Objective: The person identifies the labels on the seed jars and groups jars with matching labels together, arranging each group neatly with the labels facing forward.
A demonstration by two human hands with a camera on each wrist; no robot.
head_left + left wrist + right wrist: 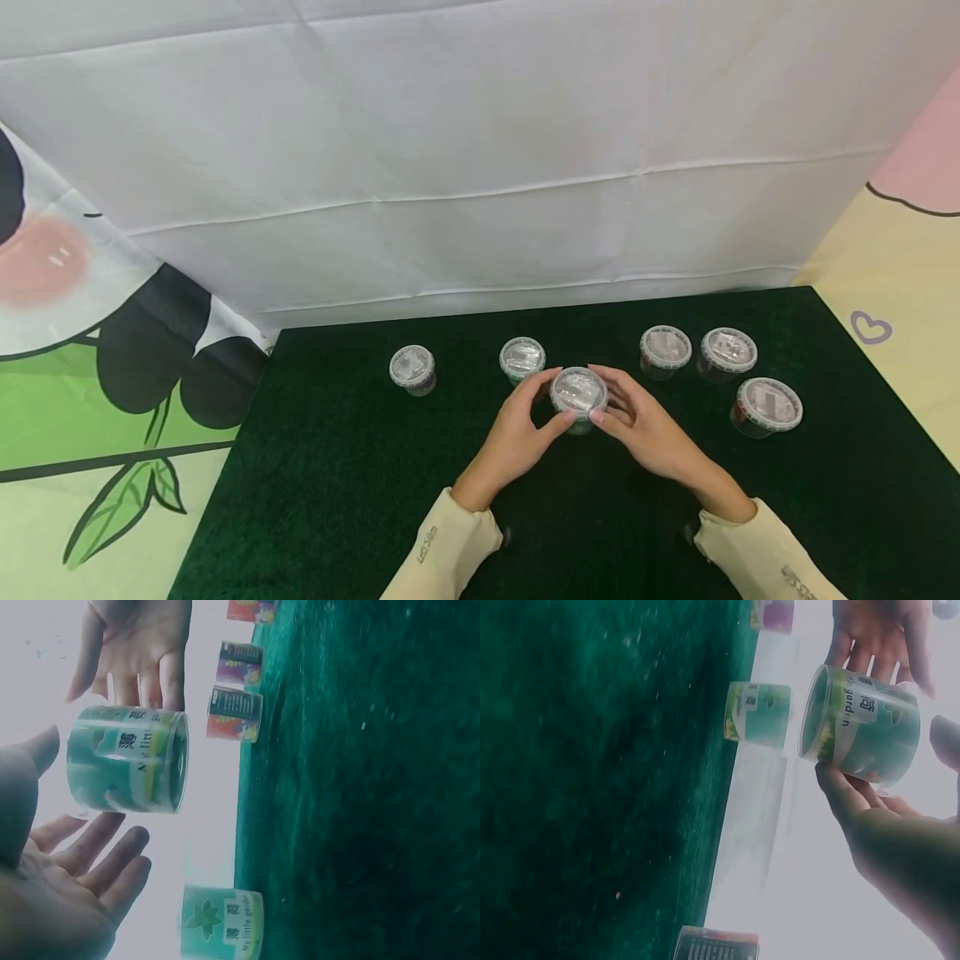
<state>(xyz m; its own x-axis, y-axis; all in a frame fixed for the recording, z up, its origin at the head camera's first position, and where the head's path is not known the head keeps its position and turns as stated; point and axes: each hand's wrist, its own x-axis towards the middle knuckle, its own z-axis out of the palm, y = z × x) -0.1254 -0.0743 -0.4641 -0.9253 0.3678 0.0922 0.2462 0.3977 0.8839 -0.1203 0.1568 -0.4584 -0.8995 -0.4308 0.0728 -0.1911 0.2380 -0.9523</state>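
Observation:
A clear plastic tub with a lid [579,390] and a green "My little garden" label is raised above the cloth, between both hands. My left hand [517,437] pinches its left side near the lid, thumb at the front. On the opposite side my right hand [654,429] grips it the same way. In the left wrist view the green tub [127,759] lies sideways in the picture, its base off the cloth. A second green-labelled tub [522,357] stands just behind the left hand; the right wrist view shows this tub [761,714] too.
A dark green cloth [360,500] covers the table. One tub [412,368] stands at the left. Towards the right stand a tub [665,350], another tub [727,353] and a nearer tub [767,407]. A white fabric wall [480,167] rises behind the table.

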